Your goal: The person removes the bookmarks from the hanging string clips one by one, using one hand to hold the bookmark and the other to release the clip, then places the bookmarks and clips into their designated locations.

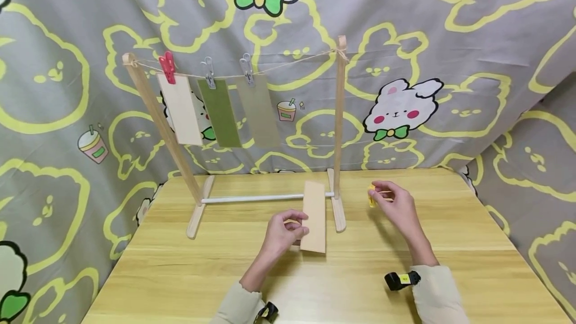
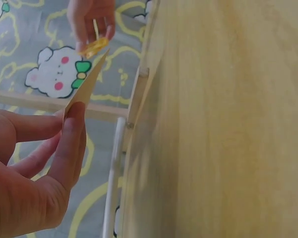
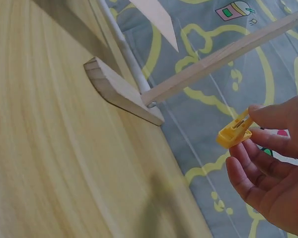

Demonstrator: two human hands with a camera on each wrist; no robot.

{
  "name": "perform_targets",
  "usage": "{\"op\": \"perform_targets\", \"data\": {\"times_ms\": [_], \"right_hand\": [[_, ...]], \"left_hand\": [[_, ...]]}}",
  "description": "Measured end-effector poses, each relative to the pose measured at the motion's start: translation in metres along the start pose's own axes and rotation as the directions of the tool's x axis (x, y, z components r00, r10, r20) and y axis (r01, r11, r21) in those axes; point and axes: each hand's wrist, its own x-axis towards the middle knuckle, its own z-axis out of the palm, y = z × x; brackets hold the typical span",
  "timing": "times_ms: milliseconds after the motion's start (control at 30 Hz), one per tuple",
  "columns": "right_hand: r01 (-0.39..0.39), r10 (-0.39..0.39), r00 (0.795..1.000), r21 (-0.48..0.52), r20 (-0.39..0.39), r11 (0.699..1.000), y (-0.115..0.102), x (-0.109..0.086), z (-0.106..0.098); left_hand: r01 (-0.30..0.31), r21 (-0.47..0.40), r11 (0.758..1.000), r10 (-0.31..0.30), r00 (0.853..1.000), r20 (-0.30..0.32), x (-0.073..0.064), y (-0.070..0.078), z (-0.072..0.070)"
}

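Well to the left of the right post [image 1: 339, 119], the rack's left post [image 1: 164, 129] leans outward in my eyes, and a thin cord [image 1: 294, 65] runs between their tops. Along that cord, coming towards the right post, I see a red clip [image 1: 168, 68] holding a cream card [image 1: 182, 111], then a silver clip [image 1: 209, 74] with a green card [image 1: 220, 114], then another silver clip [image 1: 247, 70] with a grey-beige card [image 1: 258, 114], the nearest of the three to the right post. A white rod [image 1: 252, 198] joins the bases, meeting the right post low down. Just left of the right post, on the person's side of it, the left hand [image 1: 282, 231] pinches a tan card [image 1: 315, 216] by its left edge, thumb against fingers; the card is held up in front of the rod's end. To the right of the right post, and apart from it, the right hand [image 1: 398, 206] pinches a yellow clip [image 1: 371, 196] between thumb and forefinger, above the wooden table [image 1: 472, 244], the other fingers loosely bent. The clip points back towards the right post.
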Motion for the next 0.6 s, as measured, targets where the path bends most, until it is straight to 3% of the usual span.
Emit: {"op": "perform_targets", "data": {"times_ms": [267, 600], "right_hand": [[-0.017, 0.017, 1.0, -0.047, 0.001, 0.999, 0.001, -0.001, 0.006], [-0.059, 0.064, 0.997, -0.135, 0.038, 0.989, 0.006, -0.003, 0.007]], "left_hand": [[0.065, -0.042, 0.997, -0.064, 0.997, 0.031, -0.009, -0.001, 0.003], [0.088, -0.028, 0.996, -0.087, 0.995, 0.046, -0.014, -0.006, 0.007]]}}
